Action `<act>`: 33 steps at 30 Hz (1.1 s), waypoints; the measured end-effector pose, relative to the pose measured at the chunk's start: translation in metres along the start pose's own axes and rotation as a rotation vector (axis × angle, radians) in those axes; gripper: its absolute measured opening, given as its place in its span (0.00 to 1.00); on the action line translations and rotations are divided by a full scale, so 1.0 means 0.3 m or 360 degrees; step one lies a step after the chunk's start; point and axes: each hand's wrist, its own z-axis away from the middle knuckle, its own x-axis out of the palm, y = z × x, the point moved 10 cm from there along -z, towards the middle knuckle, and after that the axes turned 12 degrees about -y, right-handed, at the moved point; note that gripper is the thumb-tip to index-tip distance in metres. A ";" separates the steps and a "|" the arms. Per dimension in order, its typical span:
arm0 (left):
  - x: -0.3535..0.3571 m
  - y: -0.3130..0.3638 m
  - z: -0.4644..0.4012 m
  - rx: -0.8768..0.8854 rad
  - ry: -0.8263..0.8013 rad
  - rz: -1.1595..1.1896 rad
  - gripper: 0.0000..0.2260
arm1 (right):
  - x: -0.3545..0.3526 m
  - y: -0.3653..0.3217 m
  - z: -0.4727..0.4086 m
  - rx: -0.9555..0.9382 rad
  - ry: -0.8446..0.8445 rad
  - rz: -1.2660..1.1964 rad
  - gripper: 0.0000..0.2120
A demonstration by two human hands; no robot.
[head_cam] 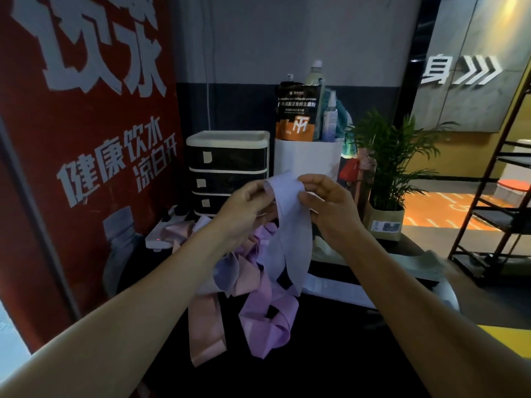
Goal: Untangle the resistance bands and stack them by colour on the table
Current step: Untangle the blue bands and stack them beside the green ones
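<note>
The left hand [247,209] pinches the top of a pale lilac band [290,225], lifted so the knotted rest hangs free and its crossings show; at five o'clock below it dangle one pink band [205,323] and one purple band [258,320], trailing onto the dark surface [330,354]; the right hand [330,208], at three o'clock of the lilac band, pinches that loop's other edge, spreading it; three colours counted, though the knot may hide more.

left hand [244,208]: raised, fingers pinching | right hand [327,205]: raised, fingers pinching
</note>
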 end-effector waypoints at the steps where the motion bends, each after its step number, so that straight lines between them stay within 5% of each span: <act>1: 0.011 0.020 0.004 0.0044 0.0003 0.0060 0.08 | -0.003 -0.015 0.011 0.0012 -0.0003 0.0061 0.11; 14: 0.061 0.145 0.093 0.0265 0.0157 0.0032 0.08 | -0.058 -0.134 0.128 0.0017 -0.0030 0.0755 0.06; 20: 0.125 0.217 0.117 0.0348 -0.0021 -0.0114 0.07 | -0.055 -0.185 0.134 0.0097 -0.0039 0.0466 0.08; 27: 0.253 0.134 0.121 -0.0056 -0.0481 0.0041 0.02 | -0.064 -0.227 0.123 0.0108 -0.0007 0.0460 0.12; 33: 0.252 0.071 0.145 -0.0320 -0.0764 0.0046 0.28 | -0.075 -0.231 0.174 0.0094 -0.0213 0.0542 0.15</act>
